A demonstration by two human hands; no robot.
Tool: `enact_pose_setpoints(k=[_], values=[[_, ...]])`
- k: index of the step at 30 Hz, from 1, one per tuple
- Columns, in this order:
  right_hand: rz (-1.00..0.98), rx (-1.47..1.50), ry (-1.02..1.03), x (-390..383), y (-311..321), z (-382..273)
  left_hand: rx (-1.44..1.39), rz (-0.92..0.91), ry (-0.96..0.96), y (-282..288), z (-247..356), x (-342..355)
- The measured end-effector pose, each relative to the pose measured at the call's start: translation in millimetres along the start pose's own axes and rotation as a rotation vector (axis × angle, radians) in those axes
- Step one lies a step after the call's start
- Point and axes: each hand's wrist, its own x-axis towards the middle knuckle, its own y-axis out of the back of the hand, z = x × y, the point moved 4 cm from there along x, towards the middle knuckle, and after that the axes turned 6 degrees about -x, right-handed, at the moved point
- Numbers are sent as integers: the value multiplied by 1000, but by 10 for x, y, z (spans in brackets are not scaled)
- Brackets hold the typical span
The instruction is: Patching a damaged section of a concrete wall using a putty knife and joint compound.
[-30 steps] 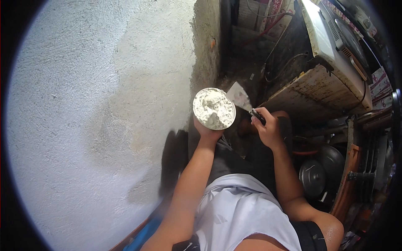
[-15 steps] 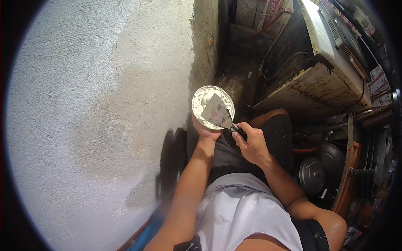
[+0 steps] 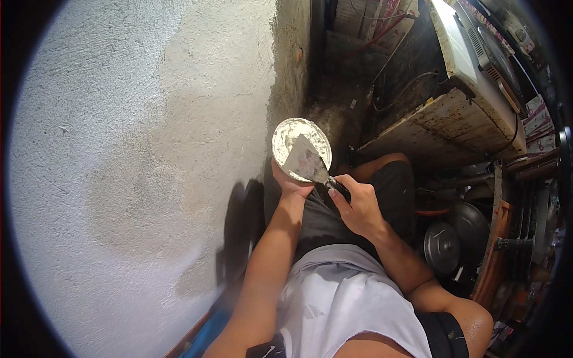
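Observation:
My left hand (image 3: 292, 184) supports a round white tub (image 3: 274, 146) from below and beside, its fingers partly hidden under it. Inside the tub lies a creamy white paste (image 3: 296, 130), spread unevenly up to the walls. My right hand (image 3: 358, 206) is closed round the black handle of a putty knife (image 3: 307, 161). The knife's broad metal blade, smeared with grey and pale residue, lies over the tub's opening; whether it touches the paste I cannot tell.
On the left rises a rough plastered wall (image 3: 107, 119) with a darker patch. A rusty, stained white cabinet (image 3: 441, 122) stands at the right. Below it are round metal pot lids (image 3: 442, 247) and a wooden frame (image 3: 494, 253). A dark narrow passage lies ahead.
The view has shifted slightly. Both hands, the tub and the putty knife keep nearly the same places relative to each other.

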Motion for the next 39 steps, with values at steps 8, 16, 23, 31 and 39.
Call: enact_pose_setpoints(k=[8, 16, 23, 31, 39], values=[[5, -21, 13, -12, 66, 51, -36, 24, 14, 65, -99, 43], [-4, -72, 54, 68, 60, 158, -32, 93, -35, -77, -154, 103], [42, -161, 129, 103, 104, 175, -22, 120, -38, -184, -165, 102], [21, -237, 135, 101, 177, 136, 27, 125, -93, -193, -201, 137], [-6, -252, 111, 124, 261, 191, 21, 156, -77, -287, -279, 160]])
